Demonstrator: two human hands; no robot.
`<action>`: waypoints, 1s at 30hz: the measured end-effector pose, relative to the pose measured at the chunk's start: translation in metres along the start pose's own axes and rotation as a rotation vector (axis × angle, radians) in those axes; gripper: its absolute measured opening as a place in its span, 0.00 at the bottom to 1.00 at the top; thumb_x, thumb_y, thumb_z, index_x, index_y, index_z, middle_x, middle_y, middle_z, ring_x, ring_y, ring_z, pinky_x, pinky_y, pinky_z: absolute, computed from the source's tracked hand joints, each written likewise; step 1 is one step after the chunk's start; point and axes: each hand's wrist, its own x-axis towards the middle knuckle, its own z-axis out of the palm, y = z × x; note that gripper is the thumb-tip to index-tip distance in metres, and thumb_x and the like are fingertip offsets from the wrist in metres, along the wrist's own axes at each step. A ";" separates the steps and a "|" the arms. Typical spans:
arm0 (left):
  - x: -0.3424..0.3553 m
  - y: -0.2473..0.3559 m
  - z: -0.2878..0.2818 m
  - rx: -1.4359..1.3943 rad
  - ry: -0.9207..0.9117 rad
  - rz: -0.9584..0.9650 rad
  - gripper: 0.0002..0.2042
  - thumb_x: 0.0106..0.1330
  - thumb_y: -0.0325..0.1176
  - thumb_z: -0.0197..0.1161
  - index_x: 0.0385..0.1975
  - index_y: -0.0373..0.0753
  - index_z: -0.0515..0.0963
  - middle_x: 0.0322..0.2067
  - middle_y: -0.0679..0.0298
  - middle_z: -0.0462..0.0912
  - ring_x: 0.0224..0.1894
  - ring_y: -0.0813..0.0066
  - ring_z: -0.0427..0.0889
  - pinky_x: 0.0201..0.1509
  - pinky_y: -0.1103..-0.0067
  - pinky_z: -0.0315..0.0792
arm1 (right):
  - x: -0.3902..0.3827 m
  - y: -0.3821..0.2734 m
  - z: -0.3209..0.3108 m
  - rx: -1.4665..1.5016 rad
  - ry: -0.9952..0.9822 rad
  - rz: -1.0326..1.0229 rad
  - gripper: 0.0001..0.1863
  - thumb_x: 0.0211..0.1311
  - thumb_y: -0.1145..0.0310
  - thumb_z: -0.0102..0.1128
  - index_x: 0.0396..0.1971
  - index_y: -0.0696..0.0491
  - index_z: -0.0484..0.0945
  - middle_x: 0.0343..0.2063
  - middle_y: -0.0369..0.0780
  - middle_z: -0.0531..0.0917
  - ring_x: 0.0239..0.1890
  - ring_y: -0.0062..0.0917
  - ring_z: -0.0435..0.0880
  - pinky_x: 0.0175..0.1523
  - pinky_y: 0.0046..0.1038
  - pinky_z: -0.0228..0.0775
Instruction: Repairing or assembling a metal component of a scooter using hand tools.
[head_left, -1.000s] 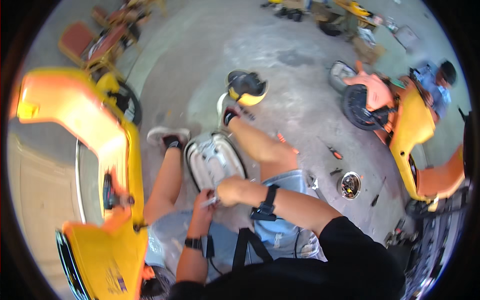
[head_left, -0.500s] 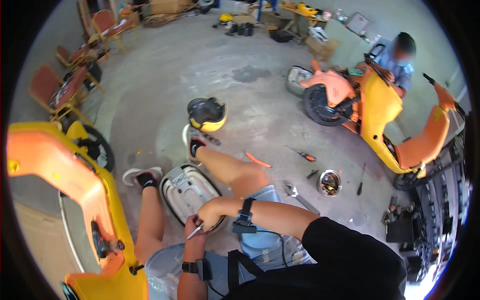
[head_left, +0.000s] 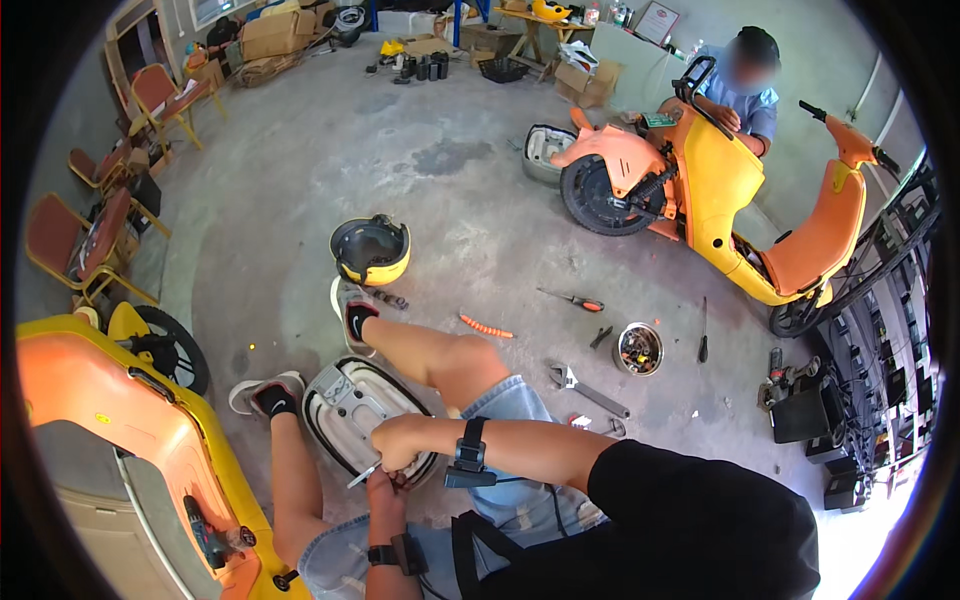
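Note:
Between my legs lies a scooter seat (head_left: 352, 397), its pale underside facing up and a dark rim around it. My right hand (head_left: 398, 440) is closed at the seat's near end, with a slim silver metal tool (head_left: 364, 475) sticking out from its fingers toward the left. My left hand (head_left: 384, 490) is just below, close against the right one, with curled fingers. What the left fingers hold, if anything, is hidden. Most of the tool is covered by my hands, so its kind does not show.
A yellow-orange scooter (head_left: 150, 420) carries a power drill (head_left: 205, 532) at left. Right of my legs lie an adjustable wrench (head_left: 590, 390), a metal bowl (head_left: 639, 348) of small parts and screwdrivers (head_left: 572, 299). Beyond are a yellow helmet (head_left: 372, 250) and a person (head_left: 745, 95) at another scooter (head_left: 725, 190).
My view has shifted, so the surroundings sit farther left in the picture. Both hands stay together at the seat's near end, and the silver tool now points farther out to the left.

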 end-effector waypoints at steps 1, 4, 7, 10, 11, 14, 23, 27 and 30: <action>0.000 0.000 0.000 -0.003 0.004 0.001 0.11 0.60 0.32 0.53 0.16 0.47 0.65 0.12 0.73 0.61 0.16 0.78 0.61 0.22 0.77 0.56 | -0.003 -0.002 -0.004 -0.003 0.014 0.017 0.14 0.41 0.63 0.63 0.23 0.59 0.83 0.22 0.46 0.83 0.28 0.36 0.83 0.33 0.35 0.72; 0.003 0.002 -0.002 0.030 -0.017 -0.010 0.11 0.59 0.33 0.53 0.15 0.47 0.65 0.12 0.73 0.62 0.16 0.78 0.61 0.22 0.77 0.57 | -0.008 -0.010 -0.003 -0.012 0.054 -0.015 0.08 0.38 0.74 0.58 0.20 0.63 0.81 0.20 0.48 0.82 0.21 0.33 0.83 0.24 0.32 0.72; 0.004 0.003 -0.004 0.064 -0.062 0.001 0.11 0.59 0.33 0.53 0.15 0.47 0.65 0.12 0.73 0.63 0.16 0.78 0.61 0.22 0.77 0.57 | -0.006 -0.008 0.002 -0.015 0.104 -0.019 0.09 0.37 0.74 0.58 0.21 0.63 0.81 0.21 0.48 0.82 0.23 0.35 0.83 0.25 0.34 0.73; 0.009 0.002 -0.011 0.031 -0.045 -0.022 0.10 0.60 0.33 0.52 0.16 0.47 0.65 0.13 0.73 0.62 0.16 0.78 0.62 0.22 0.77 0.59 | -0.006 -0.006 0.001 -0.057 0.128 -0.025 0.12 0.38 0.70 0.59 0.25 0.61 0.82 0.25 0.49 0.82 0.29 0.39 0.83 0.32 0.37 0.73; 0.007 0.002 -0.010 0.035 -0.059 -0.016 0.10 0.62 0.33 0.51 0.17 0.47 0.66 0.13 0.73 0.62 0.16 0.78 0.62 0.22 0.77 0.59 | -0.010 -0.007 -0.002 -0.079 0.124 -0.013 0.14 0.38 0.67 0.60 0.28 0.58 0.82 0.29 0.50 0.83 0.34 0.43 0.83 0.38 0.40 0.74; 0.004 0.000 -0.008 0.053 -0.059 -0.011 0.11 0.64 0.34 0.50 0.18 0.46 0.66 0.13 0.74 0.61 0.16 0.79 0.63 0.21 0.78 0.59 | -0.027 -0.009 -0.003 -0.144 0.180 -0.074 0.15 0.41 0.66 0.59 0.29 0.58 0.83 0.29 0.50 0.82 0.36 0.44 0.82 0.40 0.40 0.74; 0.059 -0.032 -0.043 0.223 0.027 -0.174 0.16 0.65 0.44 0.52 0.16 0.48 0.68 0.07 0.73 0.58 0.08 0.79 0.59 0.11 0.78 0.53 | -0.019 -0.002 0.009 -0.210 0.197 -0.063 0.15 0.43 0.64 0.56 0.29 0.57 0.83 0.31 0.52 0.82 0.37 0.45 0.82 0.42 0.39 0.74; 0.147 -0.037 -0.113 0.901 0.168 0.599 0.19 0.59 0.46 0.58 0.32 0.32 0.79 0.32 0.48 0.83 0.37 0.57 0.82 0.43 0.67 0.74 | -0.018 -0.041 -0.005 -0.243 0.217 -0.100 0.15 0.40 0.65 0.55 0.27 0.57 0.83 0.29 0.54 0.81 0.34 0.47 0.82 0.41 0.41 0.74; 0.119 -0.036 -0.057 1.136 0.382 0.321 0.22 0.55 0.45 0.57 0.37 0.29 0.74 0.38 0.44 0.80 0.43 0.46 0.79 0.46 0.64 0.73 | -0.021 0.009 -0.003 -0.229 0.162 0.036 0.14 0.42 0.67 0.53 0.28 0.57 0.83 0.29 0.54 0.81 0.35 0.46 0.81 0.42 0.41 0.73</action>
